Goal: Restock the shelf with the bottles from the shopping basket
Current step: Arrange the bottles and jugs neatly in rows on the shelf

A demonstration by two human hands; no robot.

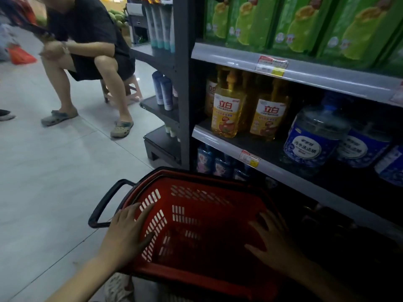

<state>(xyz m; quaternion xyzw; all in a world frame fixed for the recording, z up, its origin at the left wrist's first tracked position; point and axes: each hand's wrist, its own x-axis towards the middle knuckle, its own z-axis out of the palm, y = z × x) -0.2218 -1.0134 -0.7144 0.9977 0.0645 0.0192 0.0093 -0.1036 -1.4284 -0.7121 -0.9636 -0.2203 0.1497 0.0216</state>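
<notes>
A red shopping basket (pixel 202 277) with a black handle (pixel 102 205) stands on the floor in front of the shelf, and I see no bottles inside it. My left hand (pixel 126 234) rests flat on its left rim, fingers spread. My right hand (pixel 274 243) lies spread on its right rim. On the middle shelf (pixel 218 141) stand yellow detergent bottles (pixel 226 112) and, to their right, big clear jugs with blue labels (pixel 314 136).
Green refill packs (pixel 305 25) fill the upper shelf. Small blue bottles (pixel 205 159) sit on the lowest shelf behind the basket. A person (pixel 87 51) sits on a stool to the left, feet on the tiled floor (pixel 43 182). An end rack holds tubes (pixel 162 90).
</notes>
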